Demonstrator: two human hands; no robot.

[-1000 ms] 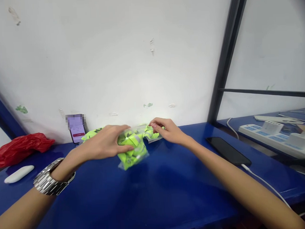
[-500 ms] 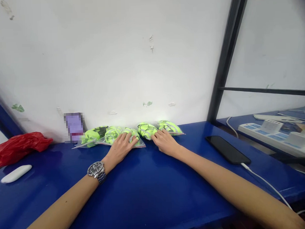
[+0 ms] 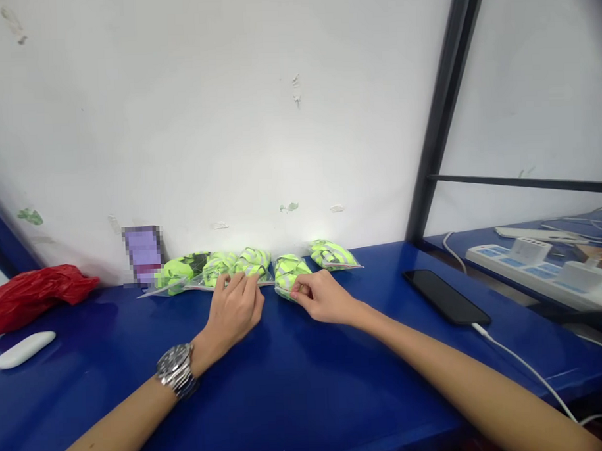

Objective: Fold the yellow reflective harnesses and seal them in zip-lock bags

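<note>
Several clear plastic bags, each packed with folded neon-yellow reflective fabric, lie in a row along the wall. My right hand (image 3: 326, 297) pinches the near edge of one bag (image 3: 289, 269) between thumb and fingertips. My left hand (image 3: 235, 303), with a metal watch (image 3: 176, 369) on its wrist, is just in front of another bag (image 3: 253, 261). Its fingers are loosely bent and apart, and the fingertips are partly hidden. Left of that bag, two more bags (image 3: 218, 266) sit close together. A separate bag (image 3: 333, 254) rests at the right end.
On the blue table (image 3: 267, 398), a red plastic bag (image 3: 37, 294) and a white case (image 3: 23, 349) lie at the left. A blurred phone (image 3: 144, 251) leans on the wall. At right are a black phone (image 3: 446, 296) on a white cable and a power strip (image 3: 534, 263) behind a dark post (image 3: 438, 115).
My right hand has drawn its bag slightly toward me, away from the wall. My left hand has slid back off the neighbouring bag, and its fingers have bent.
</note>
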